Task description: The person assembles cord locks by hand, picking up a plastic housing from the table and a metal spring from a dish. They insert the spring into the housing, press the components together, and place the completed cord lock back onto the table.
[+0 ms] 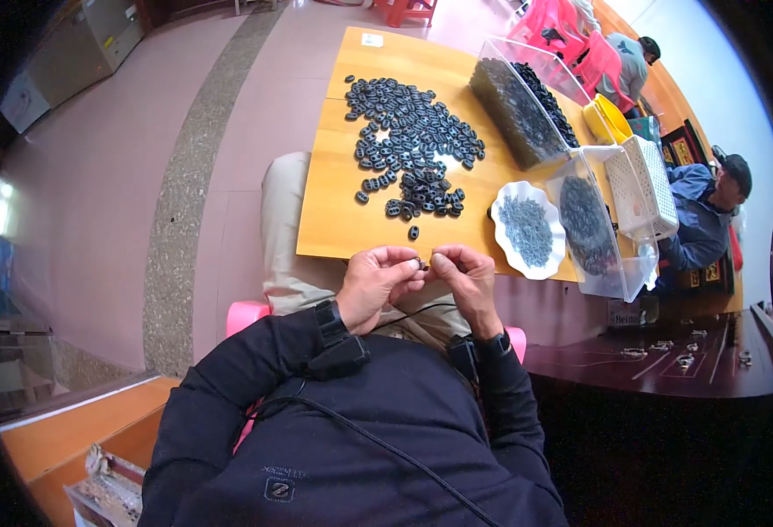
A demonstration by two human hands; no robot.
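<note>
My left hand (376, 279) is just off the near edge of the wooden table, thumb and fingertips pinched on a small black piece (422, 264). My right hand (469, 281) meets it there, its thumb and forefinger pressed together at the same spot. Whatever the right fingertips grip is too small to make out. One black oval two-holed piece (414, 233) lies alone just beyond my hands. Farther off spreads a pile of similar black two-holed pieces (417, 123). A white scalloped dish (502, 240) of small greyish translucent bits stands right of the pile.
A large clear bin (518, 114) holding dark pieces stands at the table's far right. Nearer is a clear tub (619, 272), beside a white perforated basket (654, 184) and a yellow container (610, 119). Another person (707, 211) sits at the right. A cable (386, 439) crosses my front.
</note>
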